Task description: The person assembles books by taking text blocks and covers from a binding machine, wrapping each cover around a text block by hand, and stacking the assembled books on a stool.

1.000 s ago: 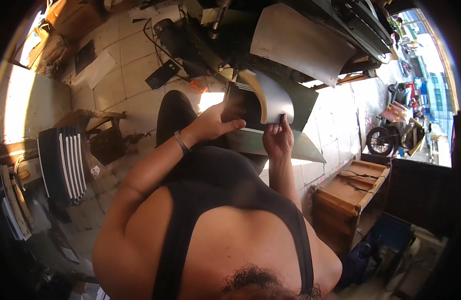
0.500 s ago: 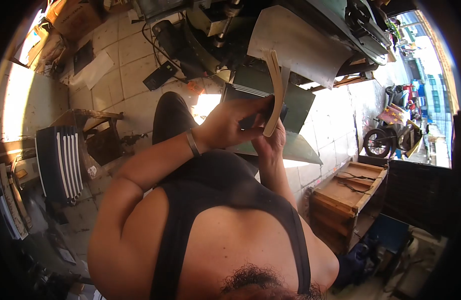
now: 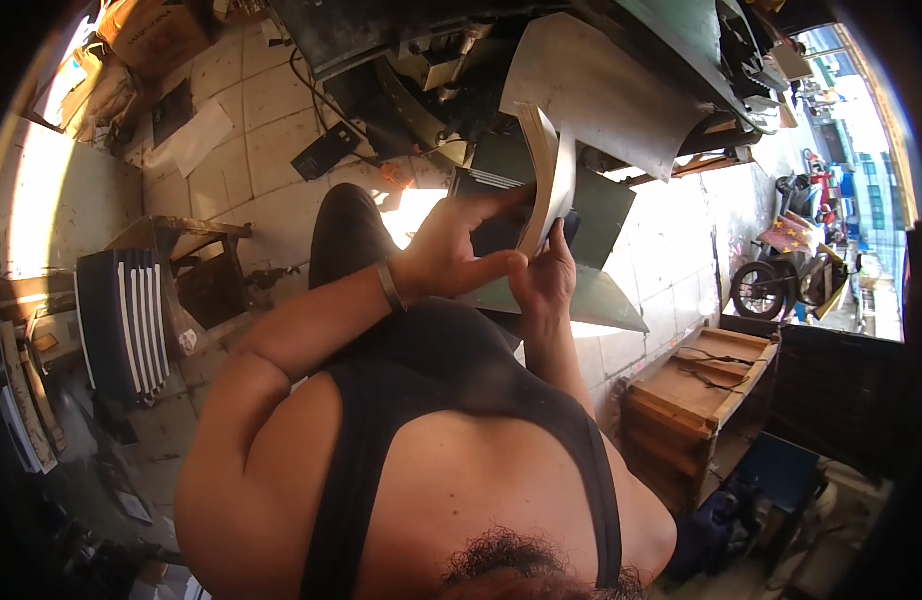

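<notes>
A book (image 3: 553,180) with pale pages stands tilted between my hands, its pages partly spread. My left hand (image 3: 463,240), with a band on its wrist, grips the book's near left side; its fingers run behind the pages and its thumb lies at the lower edge. My right hand (image 3: 544,278) holds the book's lower right side, thumb against the cover. Below the book, a stack of dark-covered books (image 3: 486,180) is partly hidden by my left hand. The stack lies on a dark green board (image 3: 606,215).
Another stack of dark books (image 3: 121,325) stands at left. A wooden crate (image 3: 696,380) is at right. A large grey sheet (image 3: 601,95) and machinery (image 3: 461,60) lie ahead. A black box (image 3: 325,151) rests on the tiled floor, and a motorbike (image 3: 771,285) stands outside.
The book has gone from a curved, tilted pose to nearly upright, and its pages have spread. My left hand has moved right from beside the book and taken hold of it.
</notes>
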